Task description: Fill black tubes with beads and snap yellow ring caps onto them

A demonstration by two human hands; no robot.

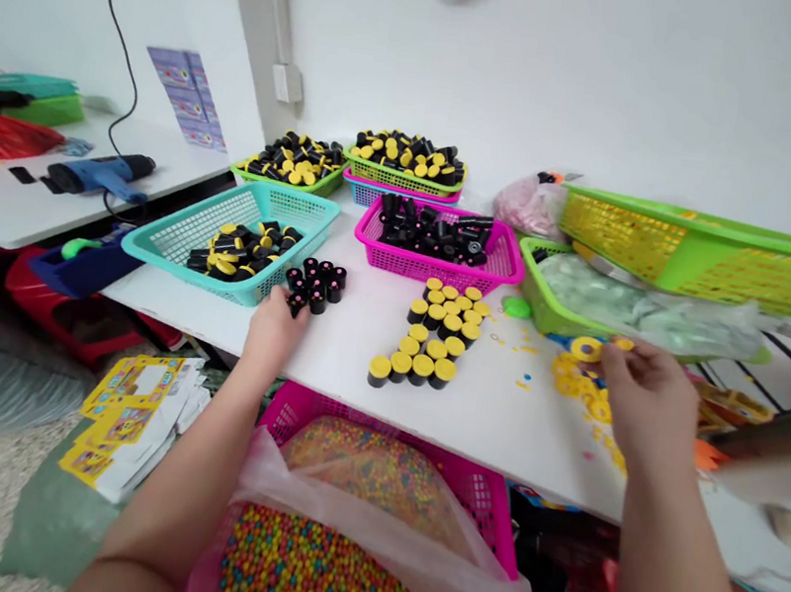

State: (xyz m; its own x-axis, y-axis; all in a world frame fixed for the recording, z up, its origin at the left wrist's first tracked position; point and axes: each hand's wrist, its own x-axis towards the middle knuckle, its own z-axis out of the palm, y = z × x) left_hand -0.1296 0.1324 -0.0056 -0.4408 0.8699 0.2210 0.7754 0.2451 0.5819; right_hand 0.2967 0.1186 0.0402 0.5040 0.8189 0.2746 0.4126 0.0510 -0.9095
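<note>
Left hand: your left hand [277, 325] is touching the black cylinders [314, 285] on the table [361, 321]; its finger closure you cannot tell.
Right hand: your right hand [642, 395] is pinching a yellow ring [586, 349] above the yellow pieces [580, 385].

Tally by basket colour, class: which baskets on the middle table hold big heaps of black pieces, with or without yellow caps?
Turquoise basket: 1
Pink basket: 1
Lime green baskets, back left and back centre: 2
Total: 4
</note>
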